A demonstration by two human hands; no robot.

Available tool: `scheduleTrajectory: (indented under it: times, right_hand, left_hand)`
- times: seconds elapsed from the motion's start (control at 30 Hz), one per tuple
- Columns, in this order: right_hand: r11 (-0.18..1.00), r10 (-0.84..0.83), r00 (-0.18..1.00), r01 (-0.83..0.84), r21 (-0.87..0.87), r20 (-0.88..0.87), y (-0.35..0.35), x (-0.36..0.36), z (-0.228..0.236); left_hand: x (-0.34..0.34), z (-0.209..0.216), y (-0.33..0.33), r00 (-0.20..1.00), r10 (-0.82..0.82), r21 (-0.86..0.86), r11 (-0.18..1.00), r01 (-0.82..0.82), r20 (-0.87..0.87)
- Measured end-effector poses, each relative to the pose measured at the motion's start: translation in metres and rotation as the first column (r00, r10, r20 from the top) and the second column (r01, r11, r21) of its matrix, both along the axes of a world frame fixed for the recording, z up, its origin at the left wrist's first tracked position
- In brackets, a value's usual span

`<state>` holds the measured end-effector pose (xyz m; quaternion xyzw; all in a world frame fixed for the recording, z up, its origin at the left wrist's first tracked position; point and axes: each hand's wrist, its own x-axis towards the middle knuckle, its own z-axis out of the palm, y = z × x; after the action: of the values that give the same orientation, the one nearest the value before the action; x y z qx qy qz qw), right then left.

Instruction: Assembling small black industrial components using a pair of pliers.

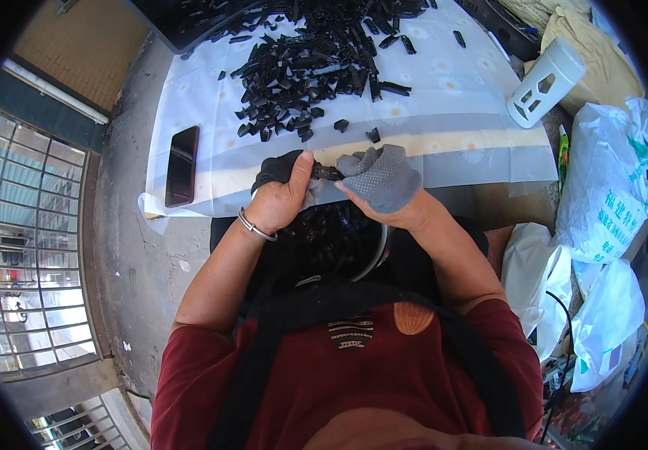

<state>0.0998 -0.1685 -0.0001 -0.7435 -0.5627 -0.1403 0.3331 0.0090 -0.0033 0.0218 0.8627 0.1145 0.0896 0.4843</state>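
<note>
Head view: I watch the left hand [285, 189] and right hand [385, 181], both partly gloved, grip a dark piece [327, 172] between them mid-frame; a heap of black pieces [301, 75] covers the tabletop [463, 94] at upper centre, a phone [181, 166] at left.

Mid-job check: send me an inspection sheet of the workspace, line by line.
Surface: white daisy-print tablecloth, spread over the table.
Job's things: black fragments heaped on the cloth; small dark piece between the hands.
Clutter: smartphone at left, pale tumbler at right.
Hands: left hand, black glove, and right hand, grey dotted glove, both gripping the piece.
Cables: thin black cord, lower right.
Surroundings: metal grille at left, stuffed plastic bags at right.
</note>
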Motion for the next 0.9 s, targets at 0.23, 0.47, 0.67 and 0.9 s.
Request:
scheduleTrajectory:
  times: [0.23, 0.47, 0.67, 0.9]
  right_hand:
    - [0.989, -0.099, 0.989, 0.086, 0.123, 0.109, 0.022, -0.015, -0.010]
    - [0.993, 0.019, 0.994, -0.031, 0.111, 0.103, 0.016, -0.012, -0.006]
    - [0.998, 0.050, 0.998, -0.052, 0.027, 0.047, 0.018, -0.014, -0.020]
    - [1.000, -0.018, 0.987, 0.020, -0.008, 0.158, 0.012, -0.023, -0.001]
  left_hand:
    - [-0.001, 0.001, -0.014, 0.989, -0.004, 0.285, 0.958, -0.038, 0.146]
    - [-0.010, 0.010, -0.003, 0.994, -0.054, 0.367, 0.930, 0.016, 0.094]
    - [-0.010, -0.011, -0.007, 0.983, -0.027, 0.420, 0.906, -0.053, 0.181]
    - [-0.013, 0.005, -0.017, 0.989, -0.043, 0.161, 0.987, 0.021, 0.138]
